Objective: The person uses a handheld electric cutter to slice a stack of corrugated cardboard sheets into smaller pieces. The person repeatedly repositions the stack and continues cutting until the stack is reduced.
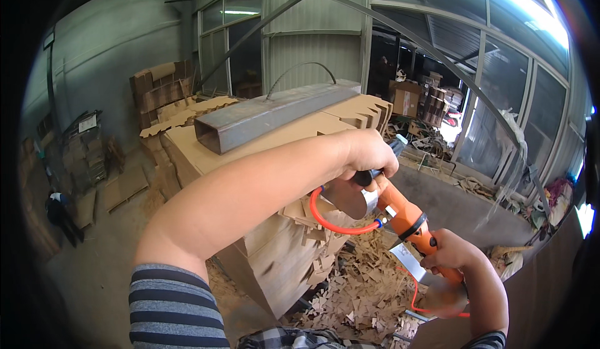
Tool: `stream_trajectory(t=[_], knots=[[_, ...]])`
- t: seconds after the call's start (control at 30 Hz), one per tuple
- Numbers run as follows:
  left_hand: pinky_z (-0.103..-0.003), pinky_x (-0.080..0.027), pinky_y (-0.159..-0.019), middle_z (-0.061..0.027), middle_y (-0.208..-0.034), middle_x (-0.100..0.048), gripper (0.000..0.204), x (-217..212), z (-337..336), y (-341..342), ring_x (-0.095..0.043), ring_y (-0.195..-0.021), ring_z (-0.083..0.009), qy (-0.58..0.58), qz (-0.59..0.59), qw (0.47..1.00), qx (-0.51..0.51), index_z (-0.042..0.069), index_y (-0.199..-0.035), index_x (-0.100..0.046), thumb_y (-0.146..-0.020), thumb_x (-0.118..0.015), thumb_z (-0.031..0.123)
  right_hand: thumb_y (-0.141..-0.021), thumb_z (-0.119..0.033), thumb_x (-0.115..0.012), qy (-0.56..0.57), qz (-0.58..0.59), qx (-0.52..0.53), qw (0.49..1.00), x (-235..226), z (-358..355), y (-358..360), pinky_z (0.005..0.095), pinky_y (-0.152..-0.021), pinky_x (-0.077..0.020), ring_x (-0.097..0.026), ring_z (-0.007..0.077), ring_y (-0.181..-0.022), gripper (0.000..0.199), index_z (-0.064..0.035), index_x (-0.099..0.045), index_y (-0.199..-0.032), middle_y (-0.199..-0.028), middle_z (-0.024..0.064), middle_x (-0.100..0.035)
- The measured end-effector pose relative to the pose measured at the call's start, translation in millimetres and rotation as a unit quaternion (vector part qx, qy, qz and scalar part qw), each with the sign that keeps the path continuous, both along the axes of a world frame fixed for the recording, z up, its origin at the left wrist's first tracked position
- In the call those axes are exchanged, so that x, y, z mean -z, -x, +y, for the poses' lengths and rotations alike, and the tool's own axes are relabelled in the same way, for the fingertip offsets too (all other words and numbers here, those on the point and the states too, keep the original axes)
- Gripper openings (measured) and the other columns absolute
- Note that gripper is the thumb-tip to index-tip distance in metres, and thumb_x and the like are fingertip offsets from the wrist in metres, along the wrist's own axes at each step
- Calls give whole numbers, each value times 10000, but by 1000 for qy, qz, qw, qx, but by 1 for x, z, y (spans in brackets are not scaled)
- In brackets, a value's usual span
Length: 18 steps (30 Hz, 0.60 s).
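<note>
An orange handheld power tool (400, 208) with a loop of red hose (334, 227) on its side lies slantwise between my hands. My left hand (369, 152) is closed around the black handle at its far end, beside the stacked cardboard. My right hand (453, 252) is wrapped around the rear of the orange body. The tool's working end is partly hidden by my left hand. Just beyond it stands a tall stack of cardboard sheets (269, 274) with ragged cut edges. Across its top rests a hollow square steel bar (281, 117) with a thin curved handle.
Loose cardboard scraps (356, 293) cover the floor below the tool, where a thin red line also runs. A low grey wall (450, 192) is on the right. More cardboard piles (159, 92) stand at the back left. A person (60, 214) is at the far left.
</note>
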<state>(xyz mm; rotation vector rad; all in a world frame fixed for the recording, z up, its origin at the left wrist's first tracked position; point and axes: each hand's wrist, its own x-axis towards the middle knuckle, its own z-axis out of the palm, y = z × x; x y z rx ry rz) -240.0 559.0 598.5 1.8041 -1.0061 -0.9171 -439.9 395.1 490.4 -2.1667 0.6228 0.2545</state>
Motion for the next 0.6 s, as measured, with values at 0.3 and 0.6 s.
stream_trajectory(t=[0.3, 0.6], knots=[[-243, -369, -328, -44, -570, -498, 155, 27, -5, -12, -460, -400, -102, -10, 48, 999, -14, 4, -821, -508, -710, -606, 51, -681, -29, -653, -12, 25, -31, 999, 17, -8, -6, 282, -506, -465, -568, 139, -518, 198, 30, -542, -835, -649, 52, -568], [-277, -339, -327, -81, -536, -540, 104, 58, 1, -4, -485, -380, -127, 5, 48, 999, -8, -21, -632, -575, -704, -560, 53, -677, -44, -646, -10, 37, -36, 999, 58, -13, -6, 291, -521, -484, -585, 146, -531, 197, 20, -539, -829, -655, 60, -578]])
